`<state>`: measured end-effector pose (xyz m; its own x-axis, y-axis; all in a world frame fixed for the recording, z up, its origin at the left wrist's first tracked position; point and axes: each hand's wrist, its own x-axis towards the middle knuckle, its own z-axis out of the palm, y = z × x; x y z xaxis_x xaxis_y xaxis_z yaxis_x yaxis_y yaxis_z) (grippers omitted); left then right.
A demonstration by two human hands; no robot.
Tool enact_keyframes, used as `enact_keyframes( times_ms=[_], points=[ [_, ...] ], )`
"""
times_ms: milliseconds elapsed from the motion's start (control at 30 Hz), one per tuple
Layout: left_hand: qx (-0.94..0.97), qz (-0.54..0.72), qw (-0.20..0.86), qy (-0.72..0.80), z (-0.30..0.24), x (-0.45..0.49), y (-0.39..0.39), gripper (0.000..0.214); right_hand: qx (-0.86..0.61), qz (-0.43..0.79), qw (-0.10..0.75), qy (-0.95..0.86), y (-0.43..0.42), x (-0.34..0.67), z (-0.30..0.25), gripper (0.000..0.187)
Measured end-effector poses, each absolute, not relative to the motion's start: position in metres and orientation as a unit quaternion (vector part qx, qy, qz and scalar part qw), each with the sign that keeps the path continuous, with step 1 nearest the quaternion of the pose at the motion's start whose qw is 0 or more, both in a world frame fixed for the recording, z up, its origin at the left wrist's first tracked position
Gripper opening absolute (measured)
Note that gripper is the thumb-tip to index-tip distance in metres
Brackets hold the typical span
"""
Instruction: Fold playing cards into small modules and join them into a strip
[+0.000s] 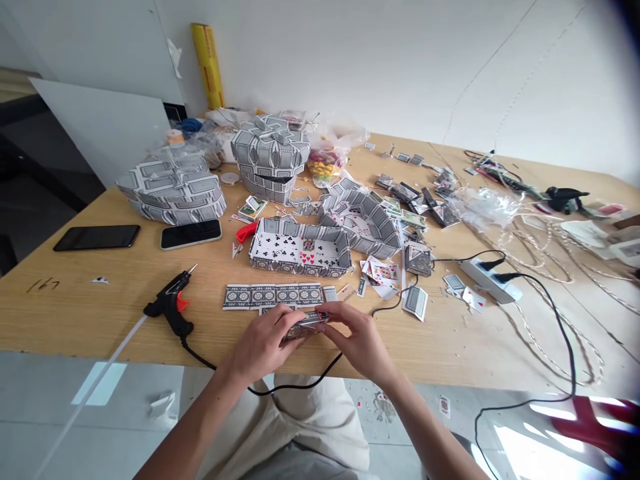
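My left hand [263,347] and my right hand [357,343] grip a small folded piece of playing cards [305,328] from both sides, just above the table's front edge. Its grey-patterned card backs show, though my fingers hide much of it. Right behind my hands lies a flat strip of joined card backs [273,297]. A black hot glue gun [170,307] with a red trigger guard rests to the left of my left hand. Farther ahead stands an open rectangular box made of playing cards [300,250], with card faces lining its floor.
A wooden table [100,313] holds a curved card tray [363,223], a lidded card box [270,157], stacked oval card pieces [173,187], two phones [95,237], loose cards and scraps. A power strip [487,280] and black cables lie on the right.
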<state>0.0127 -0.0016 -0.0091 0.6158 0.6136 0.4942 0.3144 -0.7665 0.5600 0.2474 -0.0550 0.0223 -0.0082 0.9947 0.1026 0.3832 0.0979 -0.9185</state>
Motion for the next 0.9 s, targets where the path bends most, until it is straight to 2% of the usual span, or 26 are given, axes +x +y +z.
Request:
enact_keyframes(
  times_ms=[100,233,500,900],
  points=[
    [0.876,0.361,0.181,0.264,-0.009,0.013,-0.002,0.04,-0.571,0.259,0.396,-0.671,-0.059,0.247,0.027,0.022],
    [0.881,0.371,0.142,0.258,-0.008,0.013,-0.002,0.038,-0.552,0.208,0.398,-0.703,-0.064,0.245,0.028,0.02],
    [0.89,0.354,0.123,0.258,-0.007,0.014,-0.003,0.037,-0.554,0.217,0.385,-0.706,-0.064,0.245,0.028,0.008],
    [0.887,0.367,0.103,0.26,-0.008,0.014,-0.003,0.032,-0.553,0.213,0.385,-0.708,-0.065,0.242,0.029,0.016]
  ],
)
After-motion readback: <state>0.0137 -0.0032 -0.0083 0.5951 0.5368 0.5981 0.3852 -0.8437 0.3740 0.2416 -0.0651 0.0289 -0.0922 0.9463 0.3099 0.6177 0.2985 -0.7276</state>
